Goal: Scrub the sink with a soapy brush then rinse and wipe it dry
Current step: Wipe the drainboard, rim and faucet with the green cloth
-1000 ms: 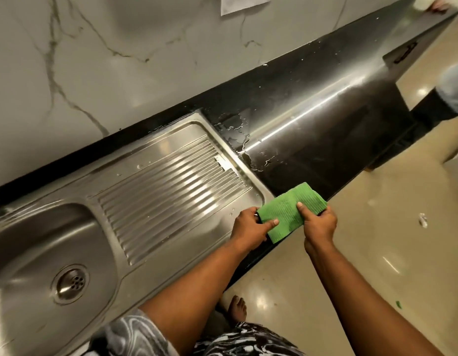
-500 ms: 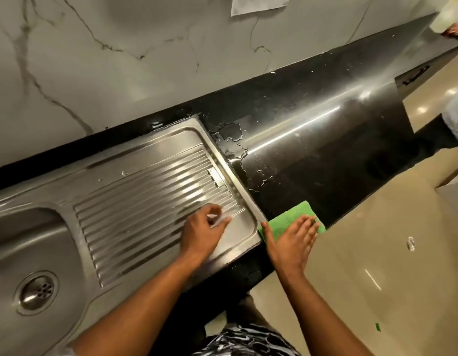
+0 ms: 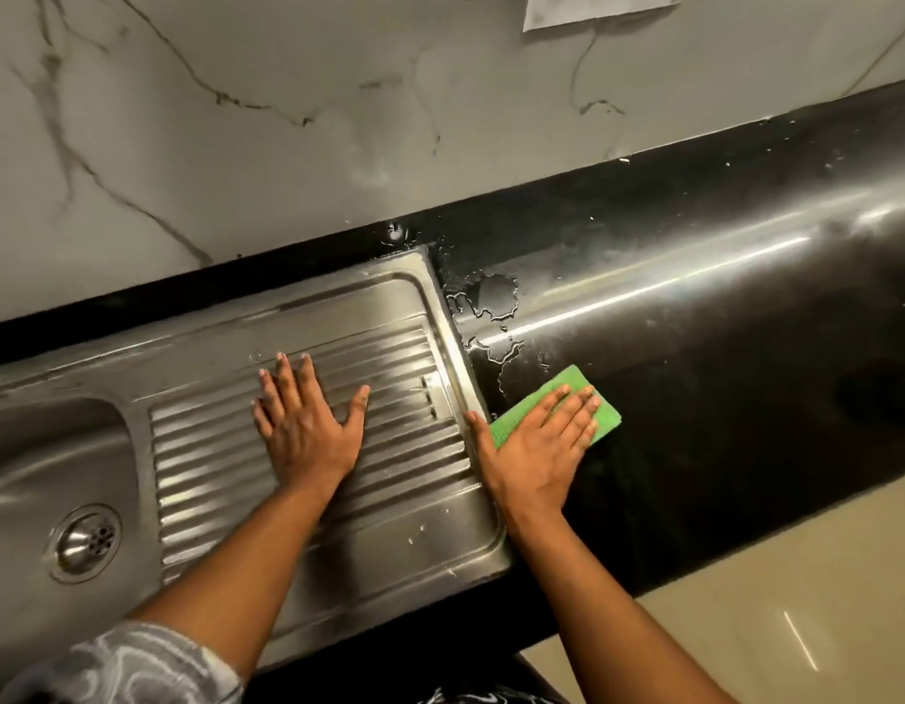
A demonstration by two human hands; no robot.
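Note:
A steel sink (image 3: pixel 44 464) with a round drain (image 3: pixel 85 543) lies at the left, and its ribbed drainboard (image 3: pixel 405 464) runs to the right. My left hand (image 3: pixel 308 424) rests flat on the ribs with fingers spread. A folded green cloth (image 3: pixel 567 393) lies on the black countertop (image 3: pixel 719 378) just right of the drainboard's edge. My right hand (image 3: pixel 539 444) presses flat on that cloth with straight fingers and covers most of it. No brush is in view.
Puddles of water (image 3: pixel 491 307) sit on the countertop beside the drainboard's far right corner. A marble wall (image 3: pixel 288 119) rises behind, with a sheet of paper (image 3: pixel 592 7) stuck on it. Beige floor (image 3: pixel 770 627) shows at the lower right.
Both hands let go of the cloth held in the air. The right one laid it on the countertop and slid it forward; the left one moved onto the drainboard and further in.

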